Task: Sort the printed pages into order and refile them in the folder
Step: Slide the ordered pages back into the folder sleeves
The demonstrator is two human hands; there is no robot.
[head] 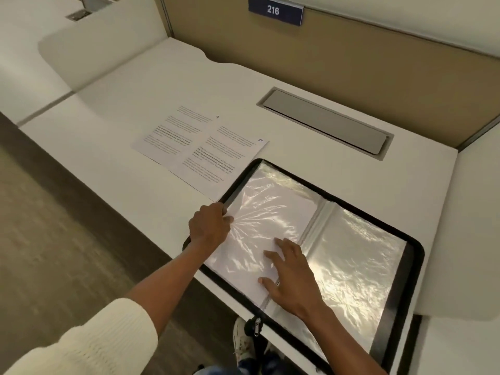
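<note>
White desk (121,185), grey cable hatch (327,121) (lid down), sign (274,10) reading 216.

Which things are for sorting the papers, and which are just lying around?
For the job: folder, its plastic sleeve pinched by the left hand, right hand flat on it, printed pages.
Just lying about: number sign, desk hatch, shoe.

Our left hand (209,226) reaches forward on a bare forearm, the cream knit sleeve (81,339) ending near the elbow. Its fingers (220,208) curl and, with the thumb, pinch the edge of the plastic sleeve (270,209). Our right hand (293,277) lies palm down, fingers (284,246) straight and spread, just right of the left fingers.
</note>
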